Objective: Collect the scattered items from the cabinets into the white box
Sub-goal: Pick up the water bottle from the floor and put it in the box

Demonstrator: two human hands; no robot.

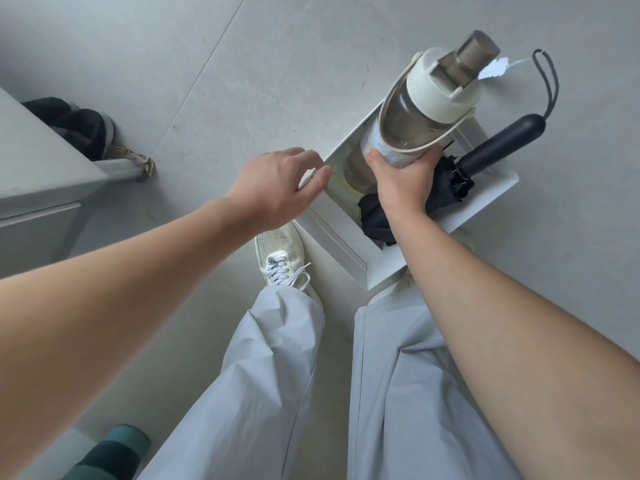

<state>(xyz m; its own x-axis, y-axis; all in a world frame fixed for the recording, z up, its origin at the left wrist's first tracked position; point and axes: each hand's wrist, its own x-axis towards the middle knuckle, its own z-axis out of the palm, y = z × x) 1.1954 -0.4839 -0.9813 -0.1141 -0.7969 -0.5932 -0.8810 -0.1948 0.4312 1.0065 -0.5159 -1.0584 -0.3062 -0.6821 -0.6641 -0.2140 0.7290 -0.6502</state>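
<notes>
A white box stands on the grey floor in front of my feet. A folded black umbrella lies in it, its handle and wrist strap reaching past the far right rim. My right hand grips the lower body of a clear bottle with a cream lid, brown cap and cream carry loop, held tilted above the box. My left hand rests with fingers spread on the box's left rim. Another pale rounded item lies in the box under the bottle, partly hidden.
A grey cabinet stands at the left, with dark fabric and a straw-coloured bundle beside it on the floor. A green cylinder sits at the bottom left. My white shoes and grey trousers are just below the box.
</notes>
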